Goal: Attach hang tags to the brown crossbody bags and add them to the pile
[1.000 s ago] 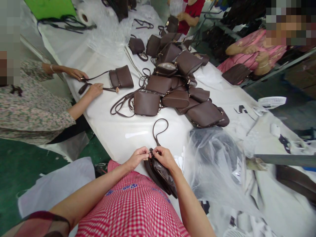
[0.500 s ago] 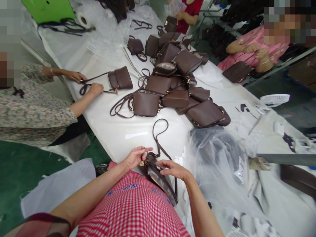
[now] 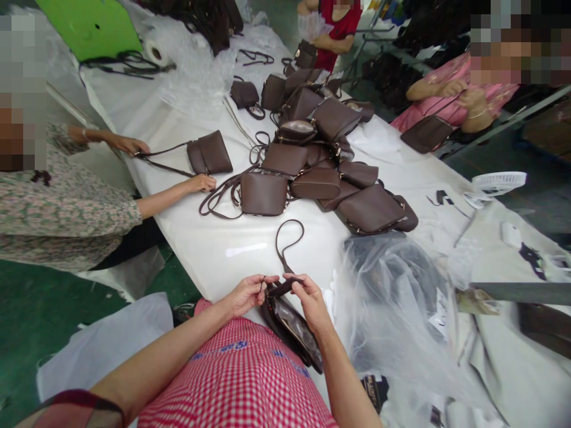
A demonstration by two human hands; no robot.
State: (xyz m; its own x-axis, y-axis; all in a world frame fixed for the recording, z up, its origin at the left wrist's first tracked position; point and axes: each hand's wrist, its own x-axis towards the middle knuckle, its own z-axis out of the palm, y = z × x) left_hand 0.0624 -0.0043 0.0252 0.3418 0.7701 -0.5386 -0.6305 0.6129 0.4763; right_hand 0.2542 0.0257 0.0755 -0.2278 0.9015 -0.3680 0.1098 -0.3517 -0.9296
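Observation:
A dark brown handbag (image 3: 292, 327) lies open against my checked apron, its greyish patterned lining showing. My left hand (image 3: 247, 295) is closed at the bag's left end, fingertips pinching a thin dark cord (image 3: 263, 284). Close beside it, my right hand (image 3: 310, 300) grips a dark flat strip (image 3: 285, 287) between thumb and fingers above the bag's opening. Whether that strip is part of the bag, I cannot tell. The bag's thin strap (image 3: 289, 223) loops out over the white table beyond my hands.
A heap of brown handbags (image 3: 312, 148) covers the table's middle. Clear plastic wrap (image 3: 388, 297) lies to my right, near a white fan (image 3: 497, 181). At left, a co-worker's hands handle a strapped brown bag (image 3: 209, 153). Two other people stand at the far side.
My right hand has gone from loosely spread over the bag to closed on the dark strip. The co-worker's nearer hand at left has moved right, beside their bag.

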